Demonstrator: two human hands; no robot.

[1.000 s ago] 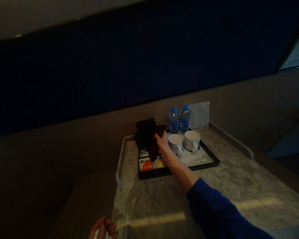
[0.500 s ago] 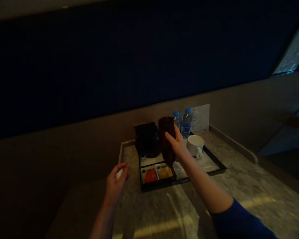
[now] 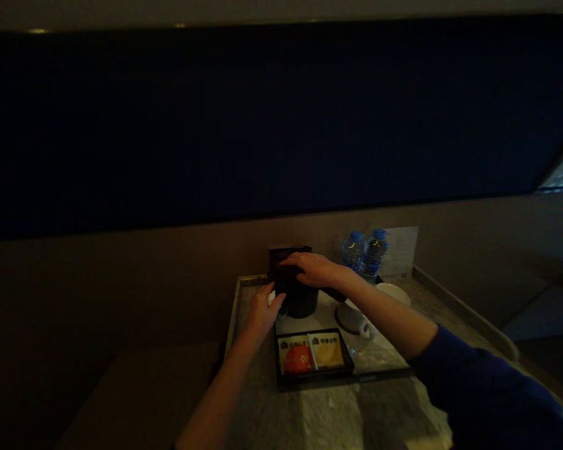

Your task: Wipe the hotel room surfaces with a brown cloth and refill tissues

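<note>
My right hand (image 3: 314, 269) reaches over the top of a dark kettle (image 3: 303, 303), fingers stretched forward and thumb apart. Dark material under this hand appears to be the brown cloth, but it blends with the kettle in the dim light. Close to the kettle's near left side, my left hand (image 3: 265, 309) curls its fingers and thumb around a small white thing (image 3: 271, 298), mostly covered. Beneath my right forearm, a white cup (image 3: 351, 317) shows partly. A second white cup (image 3: 394, 292) is half hidden behind the forearm.
A dark-edged tray (image 3: 380, 376) carries these things. At its front left, a black box (image 3: 315, 377) contains a red sachet (image 3: 298, 358) and a yellow sachet (image 3: 328, 352). Two water bottles (image 3: 374, 253) stand behind, beside a leaning printed sheet (image 3: 401, 250). Stone countertop (image 3: 328, 415) surrounds the tray.
My right hand has moved left and come down over the kettle with the brown cloth, which is now hardly visible. My left hand has moved up and right to the kettle's side. The view has shifted.
</note>
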